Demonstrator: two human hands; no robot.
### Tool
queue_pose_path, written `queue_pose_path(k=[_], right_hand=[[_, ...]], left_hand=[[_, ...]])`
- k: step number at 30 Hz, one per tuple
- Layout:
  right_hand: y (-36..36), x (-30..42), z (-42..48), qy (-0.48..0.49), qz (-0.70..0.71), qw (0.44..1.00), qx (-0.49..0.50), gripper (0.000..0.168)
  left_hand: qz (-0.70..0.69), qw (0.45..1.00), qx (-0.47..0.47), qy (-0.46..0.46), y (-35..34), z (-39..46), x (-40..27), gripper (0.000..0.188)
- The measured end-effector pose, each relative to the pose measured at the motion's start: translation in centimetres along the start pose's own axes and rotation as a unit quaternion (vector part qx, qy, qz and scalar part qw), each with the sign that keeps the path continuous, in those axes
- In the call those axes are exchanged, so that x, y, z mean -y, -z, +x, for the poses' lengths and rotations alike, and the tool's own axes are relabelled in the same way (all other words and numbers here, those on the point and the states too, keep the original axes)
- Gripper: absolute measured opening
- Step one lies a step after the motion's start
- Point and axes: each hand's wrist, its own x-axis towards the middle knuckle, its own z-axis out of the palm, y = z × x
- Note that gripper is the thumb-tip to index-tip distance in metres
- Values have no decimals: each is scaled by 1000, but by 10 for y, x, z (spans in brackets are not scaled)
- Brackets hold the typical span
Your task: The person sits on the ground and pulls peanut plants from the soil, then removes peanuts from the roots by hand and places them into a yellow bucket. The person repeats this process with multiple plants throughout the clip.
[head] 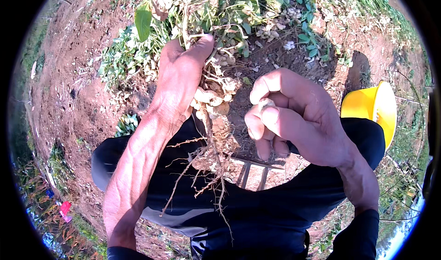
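Observation:
My left hand (184, 70) grips an uprooted peanut plant by its stem (186, 22). Below that fist hangs a cluster of pale peanut pods (213, 100), and under it the bare brown roots (215, 156) trail over my lap. My right hand (296, 117), to the right of the cluster and apart from it, pinches a small peanut pod (266, 104) between thumb and forefinger. Its other fingers are curled, and whether they hold more pods is hidden.
More peanut plants (131, 53) with pods lie heaped on brown soil (79, 98) ahead. A yellow bucket (360, 101) stands tilted-looking beside my right knee. Between my legs is a slatted thing (255, 163), partly hidden. A pink scrap (65, 210) lies far left.

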Motion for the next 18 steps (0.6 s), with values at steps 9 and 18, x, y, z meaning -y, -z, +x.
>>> queue_pose_path(k=[9,18], right_hand=[[-3,-33,5,107,-177,974,-96,29],[-9,-55,19,297,-414,843,-174,34]], left_hand=[[-112,991,52,50,-19,2,6,30],[-143,988,21,57,-25,3,19,25]])
